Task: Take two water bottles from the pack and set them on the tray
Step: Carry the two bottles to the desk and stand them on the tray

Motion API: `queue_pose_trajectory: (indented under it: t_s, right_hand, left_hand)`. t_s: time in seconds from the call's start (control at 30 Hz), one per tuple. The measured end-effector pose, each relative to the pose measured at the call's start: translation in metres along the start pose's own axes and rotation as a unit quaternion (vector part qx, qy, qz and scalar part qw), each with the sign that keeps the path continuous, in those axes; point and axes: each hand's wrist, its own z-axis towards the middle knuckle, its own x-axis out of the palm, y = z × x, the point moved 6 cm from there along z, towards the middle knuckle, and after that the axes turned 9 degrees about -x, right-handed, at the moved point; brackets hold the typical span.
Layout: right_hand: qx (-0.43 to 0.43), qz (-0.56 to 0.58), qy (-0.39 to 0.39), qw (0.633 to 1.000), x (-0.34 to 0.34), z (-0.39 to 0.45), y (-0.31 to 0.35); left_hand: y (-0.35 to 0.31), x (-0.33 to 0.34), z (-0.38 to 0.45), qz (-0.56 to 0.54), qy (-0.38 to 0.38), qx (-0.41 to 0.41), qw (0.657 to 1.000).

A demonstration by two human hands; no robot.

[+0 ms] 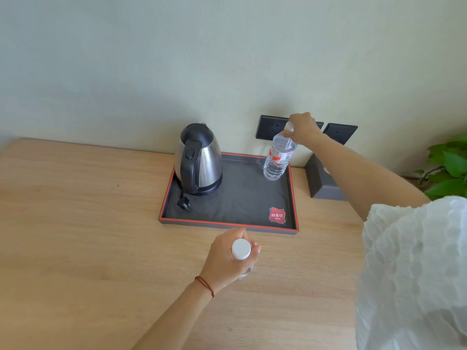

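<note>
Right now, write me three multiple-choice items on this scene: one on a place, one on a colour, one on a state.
1. Where on the tray does the kettle stand?
A. far left corner
B. near right corner
C. centre

2. What colour is the cap of the bottle in the left hand?
A. blue
B. white
C. red

3. How is the bottle at the tray's far right held?
A. lying flat, untouched
B. gripped at the base
C. gripped at the top by the right hand

Key: 1 A, it stands by the far left rim; 2 B, the round top is white; 3 C, fingers wrap its neck.
</note>
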Motion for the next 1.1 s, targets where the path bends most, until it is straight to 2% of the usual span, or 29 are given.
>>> queue_pose_trajectory:
  t_s: [0.17,0.3,0.9,0.97,1.1]
  right_hand:
    - [-0.050,0.001,0.015,0.999,-0.001,0.002,0.008]
    - [-0.068,-0.009,-0.002,0.998,0.002,0.002,0.018]
    - [0.004,-0.004,-0.033,0.999,0.004,-0.001,0.024]
    - [0.004,-0.005,-0.034,0.999,0.005,-0.003,0.024]
    - [0.002,0.000,-0.040,0.999,0.006,-0.005,0.023]
  left_hand:
    - [-0.002,-0.001,-0.001,0.002,0.003,0.008,1.000]
    - [-0.002,-0.001,0.000,0.000,0.000,0.005,1.000]
    - [-0.002,-0.001,-0.002,-0.015,0.014,0.003,1.000]
    - [-0.003,-0.002,-0.002,-0.023,0.047,-0.002,0.999]
    - [0.002,-0.008,0.000,0.024,0.232,0.020,0.972]
